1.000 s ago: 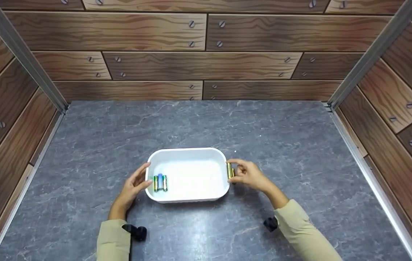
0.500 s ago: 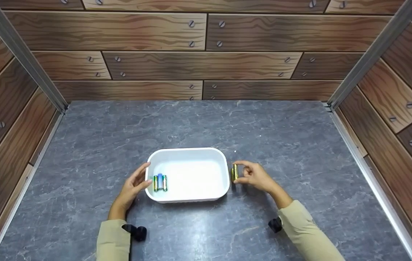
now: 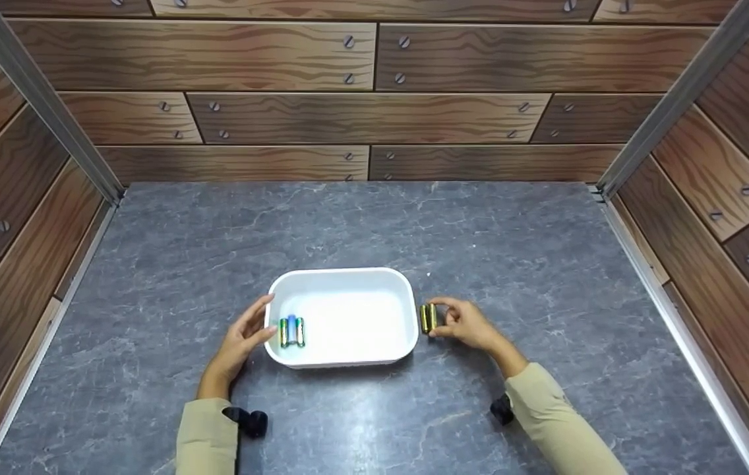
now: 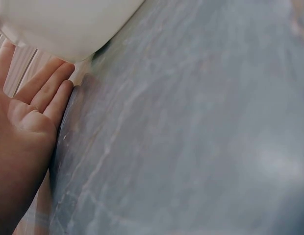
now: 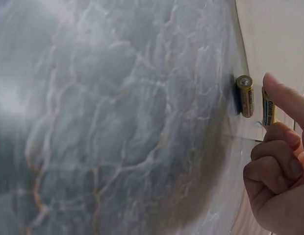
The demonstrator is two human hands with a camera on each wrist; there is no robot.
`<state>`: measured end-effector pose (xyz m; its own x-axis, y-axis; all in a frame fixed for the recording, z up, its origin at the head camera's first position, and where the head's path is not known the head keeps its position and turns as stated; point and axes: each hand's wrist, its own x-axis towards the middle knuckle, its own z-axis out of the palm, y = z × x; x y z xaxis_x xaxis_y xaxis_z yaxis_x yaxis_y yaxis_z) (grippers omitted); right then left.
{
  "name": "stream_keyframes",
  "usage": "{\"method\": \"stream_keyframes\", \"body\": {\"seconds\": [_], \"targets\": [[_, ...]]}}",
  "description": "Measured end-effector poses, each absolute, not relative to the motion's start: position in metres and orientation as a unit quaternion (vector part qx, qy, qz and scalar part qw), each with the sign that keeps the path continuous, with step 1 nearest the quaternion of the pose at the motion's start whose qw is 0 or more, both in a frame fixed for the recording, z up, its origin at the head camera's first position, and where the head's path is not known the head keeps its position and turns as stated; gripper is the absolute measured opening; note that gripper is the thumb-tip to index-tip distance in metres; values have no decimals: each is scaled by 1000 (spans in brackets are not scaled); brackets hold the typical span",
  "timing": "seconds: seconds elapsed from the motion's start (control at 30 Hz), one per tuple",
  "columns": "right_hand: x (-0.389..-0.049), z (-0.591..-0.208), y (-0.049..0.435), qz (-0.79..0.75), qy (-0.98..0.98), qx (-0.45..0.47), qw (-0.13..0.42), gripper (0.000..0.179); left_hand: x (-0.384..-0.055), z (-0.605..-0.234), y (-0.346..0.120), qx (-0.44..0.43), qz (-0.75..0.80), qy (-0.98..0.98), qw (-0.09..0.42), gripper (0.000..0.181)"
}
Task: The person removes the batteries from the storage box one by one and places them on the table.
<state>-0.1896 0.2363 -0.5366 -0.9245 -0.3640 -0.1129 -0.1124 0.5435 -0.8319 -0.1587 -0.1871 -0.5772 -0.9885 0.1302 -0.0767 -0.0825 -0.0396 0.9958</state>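
"Gold battery, what's your worry?"
"From my feed, the right hand pinches it just off the tray's right edge; brushing the other gold battery could set that rolling."
"And the left hand?"
"Relaxed, touching the tray's left edge. Marbled grey desk, wood-patterned walls."

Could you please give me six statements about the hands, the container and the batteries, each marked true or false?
1. The left hand touches the rim of the white container. True.
2. Three batteries sit side by side inside it. True.
3. All three are blue. False: only the middle one looks blue.
4. The right hand pinches a gold battery. True.
5. No other battery is outside the container. False: a second gold battery is beside the pinched one.
6. The right hand is inside the container. False: it is outside, to the right.
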Motion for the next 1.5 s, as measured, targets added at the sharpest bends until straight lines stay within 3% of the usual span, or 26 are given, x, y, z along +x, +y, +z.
{"method": "stream_keyframes", "body": {"seconds": [1.0,1.3,1.5], "targets": [[-196,-545,237,-434,879,-130,150,65,-158,-576,-187,7,720,690,77,63],[-195,-530,233,-444,874,-137,146,60,-157,-576,-186,10,710,701,65,62],[-192,-519,229,-451,869,-155,131,48,-157,-576,-186,18,711,700,68,62]]}}
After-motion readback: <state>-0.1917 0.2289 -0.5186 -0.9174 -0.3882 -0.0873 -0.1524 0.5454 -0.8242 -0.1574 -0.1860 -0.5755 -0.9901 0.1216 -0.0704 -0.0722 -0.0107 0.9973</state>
